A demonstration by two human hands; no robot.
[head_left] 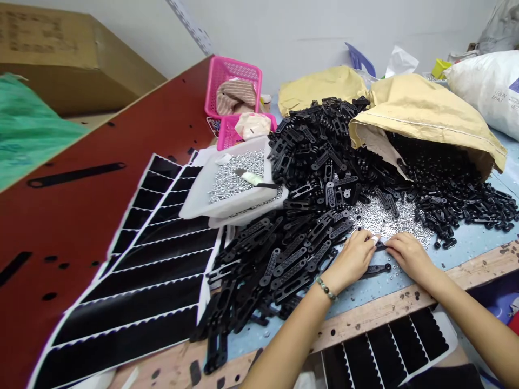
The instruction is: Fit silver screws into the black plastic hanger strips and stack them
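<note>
Only blurred, illegible print on the cardboard box (pixel 60 54) and white sack (pixel 486 86).

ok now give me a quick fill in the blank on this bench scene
1. The two baskets behind the white tray are ____ in colour.
2. The white tray holds a heap of silver ____.
3. The bead bracelet is on the person's ____ wrist.
4. The left hand and the right hand bring their fingertips together on a flat part that is ____ in colour.

Missing words: pink; screws; left; black.
</note>
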